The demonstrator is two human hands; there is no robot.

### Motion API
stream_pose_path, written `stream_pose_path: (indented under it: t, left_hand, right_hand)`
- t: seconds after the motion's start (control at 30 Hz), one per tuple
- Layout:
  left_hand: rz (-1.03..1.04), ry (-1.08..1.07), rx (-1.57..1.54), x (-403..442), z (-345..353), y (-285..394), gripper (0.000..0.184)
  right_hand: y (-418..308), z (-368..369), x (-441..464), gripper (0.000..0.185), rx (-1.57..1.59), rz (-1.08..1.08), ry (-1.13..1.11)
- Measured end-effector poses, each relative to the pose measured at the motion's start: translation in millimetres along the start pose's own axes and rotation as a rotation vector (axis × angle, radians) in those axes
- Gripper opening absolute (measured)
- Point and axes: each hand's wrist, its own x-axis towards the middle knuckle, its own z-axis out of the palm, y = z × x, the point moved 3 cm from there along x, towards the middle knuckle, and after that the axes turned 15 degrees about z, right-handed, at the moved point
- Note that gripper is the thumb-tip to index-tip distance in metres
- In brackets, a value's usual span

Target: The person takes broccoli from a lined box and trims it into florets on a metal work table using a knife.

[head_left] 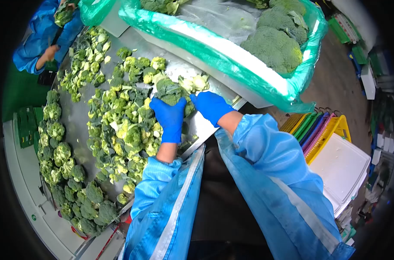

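Observation:
My left hand (169,118), in a blue glove, grips the near side of a broccoli head (169,91), with thumb and fingers on either side of it. At the head's right side is my right hand (212,107), also gloved in blue. Its fingers are closed, and what they hold, if anything, is hidden. Pale cut broccoli pieces (196,83) lie just beyond the right fingertips. To the left, a broad pile of cut broccoli florets (123,125) spreads over the metal table (79,145).
A crate lined with green plastic (197,32) holds large broccoli heads (275,43) at the table's far right. More heads (60,151) line the left edge. A co-worker in blue (37,39) stands across, holding broccoli. Coloured crates (314,134) and a white lid (337,167) sit at right.

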Motion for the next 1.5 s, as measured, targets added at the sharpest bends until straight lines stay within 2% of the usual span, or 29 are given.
stream_pose_path:
  t: [0.03, 0.1, 0.13, 0.17, 0.2, 0.23, 0.3, 0.37, 0.4, 0.47, 0.5, 0.6, 0.63, 0.73, 0.8, 0.9, 0.97, 1.0, 1.03, 1.1, 1.13, 1.17, 1.23, 1.27, 1.33, 1.37, 1.43, 1.47, 1.5]
  left_hand:
    - [-0.007, 0.0, -0.062, 2, -5, 2, 0.071]
    - [-0.144, 0.082, -0.458, 4, 15, -53, 0.067]
    - [-0.205, 0.043, -0.648, 10, -7, -30, 0.058]
    - [-0.25, 0.069, -0.57, 9, -19, -18, 0.053]
    - [-0.23, 0.063, -0.648, 7, -21, -25, 0.052]
    - [-0.2, 0.054, -0.728, 9, -23, -30, 0.051]
    - [-0.244, 0.161, -1.057, 2, -31, -38, 0.047]
    - [-0.394, 0.207, -1.313, -8, -52, -45, 0.038]
    - [-0.427, 0.261, -1.382, -12, -63, -52, 0.032]
    - [-0.487, 0.285, -1.484, -11, -89, -56, 0.016]
    - [-0.42, 0.213, -1.584, -8, -105, -50, 0.016]
    - [-0.397, 0.366, -1.507, -3, -127, -58, 0.024]
    - [-0.388, 0.304, -1.534, -7, -136, -53, 0.03]
    - [-0.443, 0.357, -1.606, -11, -149, -62, 0.041]
    - [-0.455, 0.45, -1.594, -22, -152, -99, 0.045]
    - [-0.337, 0.385, -1.538, -30, -178, -97, 0.018]
    - [-0.38, 0.579, -1.307, -38, -191, -94, 0.005]
    - [-0.398, 0.523, -1.422, -39, -200, -82, 0.005]
    - [-0.484, 0.53, -1.399, -42, -205, -80, 0.018]
    - [-0.337, 0.491, -1.235, -51, -217, -94, 0.045]
    - [-0.371, 0.477, -1.142, -55, -223, -91, 0.07]
    - [-0.339, 0.435, -1.069, -60, -229, -83, 0.046]
    - [-0.179, 0.398, -0.959, -65, -235, -91, 0.065]
    - [-0.185, 0.411, -0.959, -69, -237, -97, 0.065]
    - [-0.163, 0.414, -0.949, -76, -242, -105, 0.079]
    - [-0.169, 0.427, -0.949, -76, -243, -109, 0.079]
    - [0.193, 0.375, -0.718, -63, -251, -102, 0.078]
    - [0.235, 0.351, -0.546, -57, -258, -99, 0.081]
    - [0.224, 0.353, -0.546, -55, -262, -94, 0.081]
  right_hand:
    - [-1, 2, 0, 0.023, -0.018, -0.005, 0.07]
    - [5, 9, 4, 0.026, -0.065, 0.066, 0.134]
    - [11, 11, 0, 0.028, -0.045, 0.085, 0.144]
    - [19, 12, -4, 0.031, -0.025, 0.103, 0.153]
    - [20, 9, -16, 0.031, -0.005, 0.01, 0.287]
    - [25, 11, -16, 0.026, -0.082, -0.003, 0.308]
    - [34, 2, -35, 0.029, -0.169, -0.166, 0.513]
    - [54, 11, -31, 0.037, 0.466, 0.162, 0.196]
    - [51, 6, -34, 0.047, 0.793, 0.427, -0.041]
    - [42, 0, -37, 0.05, 0.816, 0.405, -0.061]
    - [36, -7, -44, 0.051, 0.852, 0.368, -0.038]
    - [40, -3, -38, 0.048, 0.779, 0.348, 0.028]
    - [39, -3, -41, 0.048, 0.781, 0.345, 0.024]
    - [19, -18, -50, 0.041, 0.767, 0.15, 0.126]
    - [-5, -31, -60, 0.036, 0.727, 0.04, 0.056]
    - [-39, -48, -73, 0.035, 0.752, -0.119, -0.027]
    - [-54, -43, -72, 0.034, 0.741, -0.209, -0.092]
    - [-63, -42, -73, 0.033, 0.678, -0.25, -0.114]
    - [-75, -45, -76, 0.035, 0.71, -0.272, -0.171]
    - [-95, -42, -76, 0.03, 0.739, -0.335, -0.189]
    - [-103, -40, -75, 0.036, 0.721, -0.309, -0.276]
    - [-112, -41, -74, 0.036, 0.715, -0.319, -0.288]
    - [-129, -39, -72, 0.042, 0.651, -0.279, -0.423]
    - [-135, -33, -69, 0.049, 0.605, -0.347, -0.369]
    - [-146, -25, -66, 0.05, 0.557, -0.325, -0.423]
    - [-151, -22, -65, 0.052, 0.518, -0.298, -0.466]
    - [-161, -22, -63, 0.056, 0.394, -0.3, -0.445]
    - [-166, -24, -63, 0.054, 0.38, -0.27, -0.539]
    - [-170, -23, -61, 0.052, 0.366, -0.237, -0.635]
